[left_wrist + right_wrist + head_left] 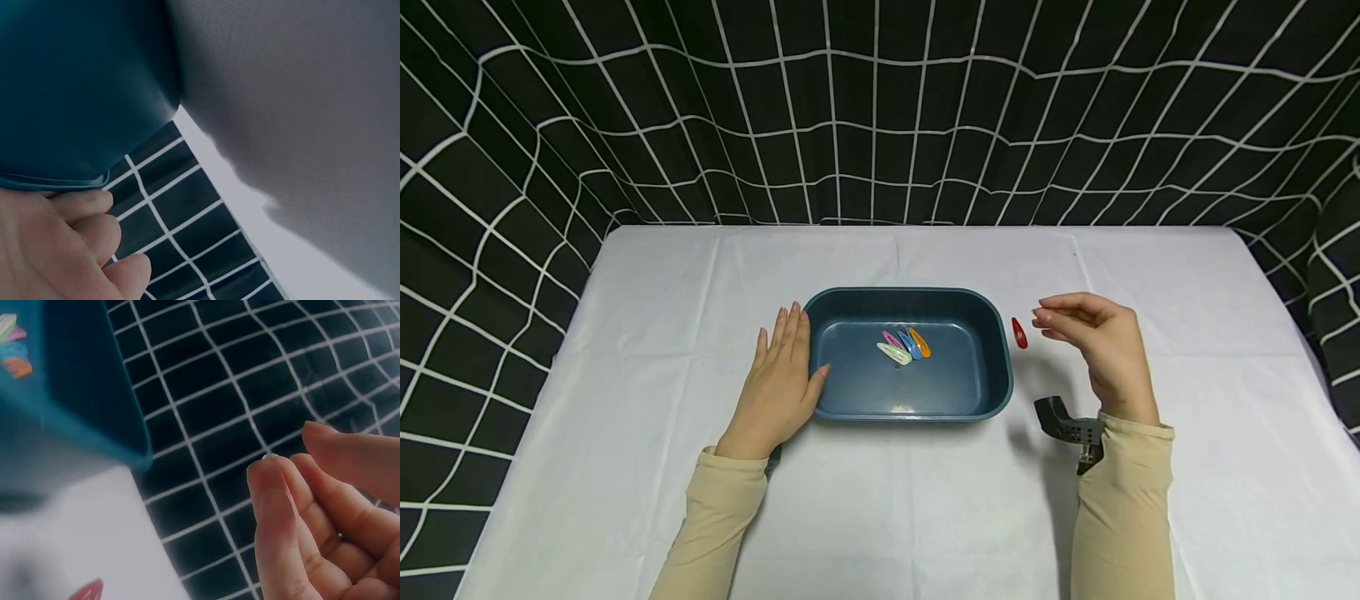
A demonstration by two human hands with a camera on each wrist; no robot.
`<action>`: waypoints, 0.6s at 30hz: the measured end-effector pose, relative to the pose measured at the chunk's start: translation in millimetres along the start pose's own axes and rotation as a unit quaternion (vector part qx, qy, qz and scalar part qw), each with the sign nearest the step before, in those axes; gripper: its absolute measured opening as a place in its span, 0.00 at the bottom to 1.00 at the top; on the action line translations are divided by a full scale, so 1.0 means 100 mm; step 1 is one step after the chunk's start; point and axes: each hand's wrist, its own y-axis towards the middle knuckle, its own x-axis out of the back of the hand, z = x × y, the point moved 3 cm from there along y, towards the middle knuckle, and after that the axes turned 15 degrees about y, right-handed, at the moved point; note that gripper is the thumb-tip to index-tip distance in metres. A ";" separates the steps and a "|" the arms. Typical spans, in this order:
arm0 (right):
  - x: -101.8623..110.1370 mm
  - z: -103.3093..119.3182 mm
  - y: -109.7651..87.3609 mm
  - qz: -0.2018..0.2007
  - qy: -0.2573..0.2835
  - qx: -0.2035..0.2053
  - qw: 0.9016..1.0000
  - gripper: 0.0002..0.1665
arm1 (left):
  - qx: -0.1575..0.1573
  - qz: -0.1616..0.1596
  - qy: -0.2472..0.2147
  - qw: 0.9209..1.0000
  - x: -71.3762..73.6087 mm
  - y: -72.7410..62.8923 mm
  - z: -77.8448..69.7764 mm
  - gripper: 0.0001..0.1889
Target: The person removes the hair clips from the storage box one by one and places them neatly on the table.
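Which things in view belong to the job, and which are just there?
Likely job:
tray, left hand at its edge
pale green clip, pink clip, blue clip, orange clip, all inside
red clip on the cloth, right hand nearby

Just there:
the cloth
gridded black backdrop
black device at the right wrist

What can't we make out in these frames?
Red clip: right wrist view, cut off by the bottom edge.
Clips in the tray: right wrist view, blurred, cut off by the left edge.
Left hand: left wrist view, cut off by left and bottom edges.
Glint at the right hand: right wrist view, too small to identify.
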 end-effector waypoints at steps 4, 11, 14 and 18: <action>-0.10 0.02 -0.01 0.019 -0.008 0.000 1.000 0.07 | 0.000 -0.003 0.002 1.000 0.00 0.00 0.00 0.36; -0.27 0.00 0.00 0.049 -0.032 -0.014 0.998 0.07 | 0.001 -0.006 0.004 1.000 0.01 0.00 -0.01 0.36; -0.35 -0.02 0.02 0.058 -0.037 -0.020 0.997 0.07 | 0.001 -0.006 0.003 1.000 0.01 0.01 -0.01 0.36; -0.46 -0.02 0.05 0.062 -0.070 -0.029 0.995 0.09 | 0.000 -0.008 0.005 1.000 0.01 0.01 -0.01 0.36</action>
